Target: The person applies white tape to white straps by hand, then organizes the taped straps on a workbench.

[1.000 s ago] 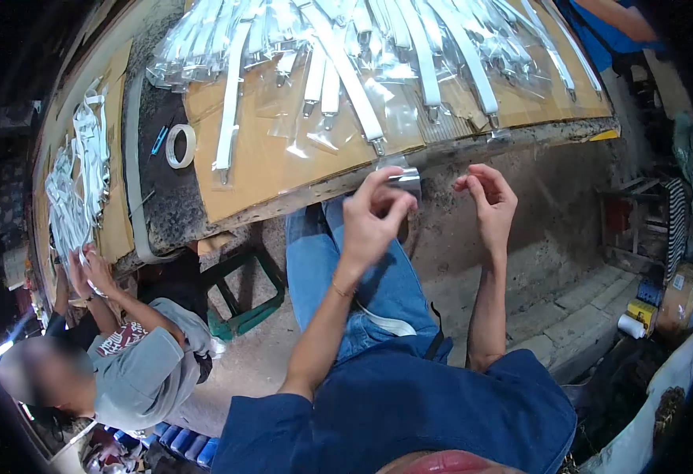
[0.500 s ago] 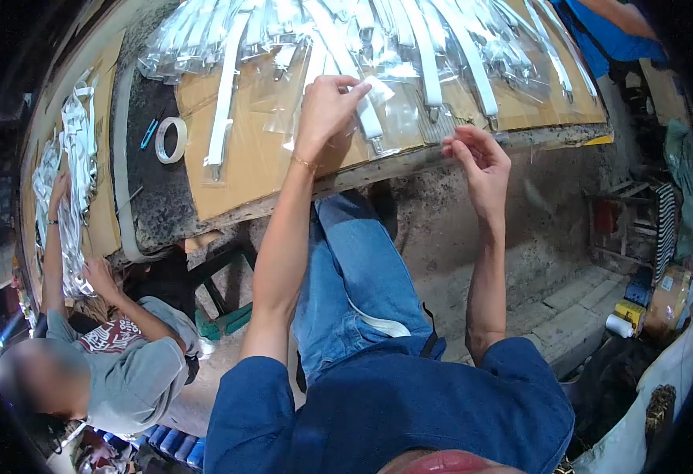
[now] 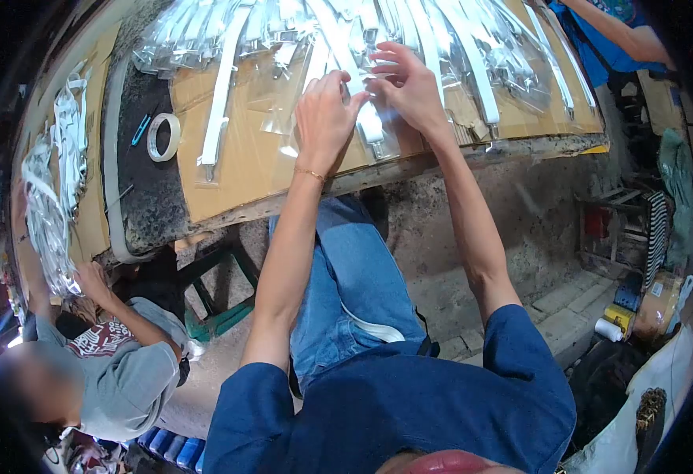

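Observation:
Over a white strap in a clear plastic sleeve (image 3: 371, 132), my left hand (image 3: 327, 110) has its thumb and fingers pinched together at the sleeve's upper part; what sits between the fingertips is too small to make out. Close beside it on the right, my right hand (image 3: 410, 88) is over the same sleeve, fingers spread and slightly curled. Another sleeved white strap (image 3: 218, 130) with a metal clip at its lower end lies to the left. Many more sleeved straps (image 3: 196, 39) are heaped along the far side of the cardboard (image 3: 259, 170).
A tape roll (image 3: 163, 137) and a blue cutter (image 3: 141, 129) lie on the dark tabletop at left. A co-worker in a grey shirt (image 3: 137, 379) handles a bundle of white straps (image 3: 46, 213). Another person's arm (image 3: 623, 28) shows at upper right. A green stool (image 3: 232, 316) stands below.
My right hand has moved left and up, from the table's front edge to beside my left hand. The co-worker's bundle of straps has shifted. The view has moved slightly.

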### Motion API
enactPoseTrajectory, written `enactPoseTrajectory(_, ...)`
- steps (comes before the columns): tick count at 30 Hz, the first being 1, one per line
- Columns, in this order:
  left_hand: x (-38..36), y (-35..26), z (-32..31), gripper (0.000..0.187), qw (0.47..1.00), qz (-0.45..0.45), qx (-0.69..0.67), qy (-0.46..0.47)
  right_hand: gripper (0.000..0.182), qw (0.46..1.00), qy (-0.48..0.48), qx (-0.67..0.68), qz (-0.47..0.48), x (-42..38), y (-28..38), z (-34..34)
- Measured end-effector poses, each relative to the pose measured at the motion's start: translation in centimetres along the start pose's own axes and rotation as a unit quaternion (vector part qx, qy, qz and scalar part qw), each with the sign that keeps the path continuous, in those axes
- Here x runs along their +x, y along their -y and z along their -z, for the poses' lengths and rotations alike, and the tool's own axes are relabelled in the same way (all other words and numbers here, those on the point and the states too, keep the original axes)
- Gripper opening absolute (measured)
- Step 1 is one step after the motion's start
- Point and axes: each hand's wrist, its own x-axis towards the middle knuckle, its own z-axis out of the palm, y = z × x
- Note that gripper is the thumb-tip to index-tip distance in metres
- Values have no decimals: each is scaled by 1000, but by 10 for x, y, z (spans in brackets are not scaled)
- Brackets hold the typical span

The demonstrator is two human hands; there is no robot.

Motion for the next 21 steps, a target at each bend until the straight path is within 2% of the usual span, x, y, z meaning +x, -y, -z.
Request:
enactPoseTrajectory(3, -2, 2, 2, 29, 999, -33, 4, -29, 51, 999, 28, -18, -31, 3, -1, -6)
enactPoseTrajectory(6, -9, 5, 8, 23, 995, -79, 18, -52, 55, 998, 19, -52, -19, -1, -1, -8)
enactPoseTrajectory(8, -16, 4, 11, 19, 993, -100, 19, -54, 54, 997, 5, -67, 28, -2, -4, -9)
enactPoseTrajectory(10, -22, 5, 11, 15, 985, -170, 13, -28, 55, 997, 0, -78, 28, -4, -5, -10)
enactPoseTrajectory(15, -28, 12, 5, 15, 986, -164, 14, -7, 54, 995, -6, -90, 35, -4, -8, -11)
enactPoseTrajectory(17, -30, 11, 5, 16, 987, -160, 15, -2, 52, 999, -21, -26, 22, -4, -12, -12)
enactPoseTrajectory(21, -31, 11, 8, 19, 988, -152, 40, -3, 49, 1000, -24, -10, 12, -2, -20, -9)
